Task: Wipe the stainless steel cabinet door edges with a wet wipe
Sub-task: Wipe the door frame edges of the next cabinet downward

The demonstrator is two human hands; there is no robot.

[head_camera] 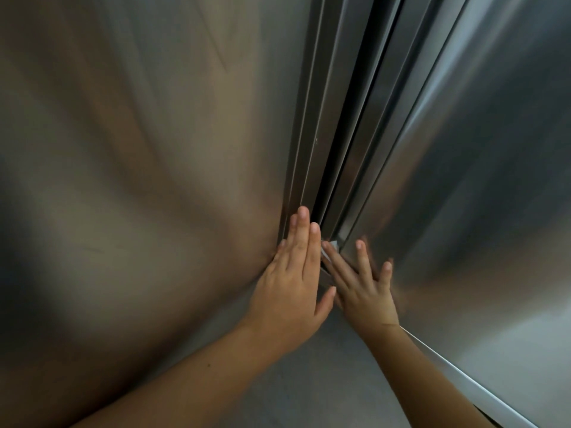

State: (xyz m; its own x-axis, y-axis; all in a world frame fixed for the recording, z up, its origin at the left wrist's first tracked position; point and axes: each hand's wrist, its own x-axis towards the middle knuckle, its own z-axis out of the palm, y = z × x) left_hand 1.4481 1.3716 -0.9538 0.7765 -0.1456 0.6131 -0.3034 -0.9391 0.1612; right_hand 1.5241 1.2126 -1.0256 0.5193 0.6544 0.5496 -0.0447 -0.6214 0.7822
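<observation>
Left hand flat against the inner edge of the left cabinet door, fingers straight and close together, thumb out to the side, gripping nothing. Right hand just beside it, likewise uncurled, fingers spread wide and laid on the right cabinet door next to its edge, slightly blurred. Under the right index finger, a small white corner of the wet wipe (most of it hidden by the fingers), pressed against the folded steel edge low on the right door. Between the two doors, a dark narrow gap flanked by stepped steel folds. Below the bare forearms, grey floor. Along the bottom of the right door, a pale strip.
</observation>
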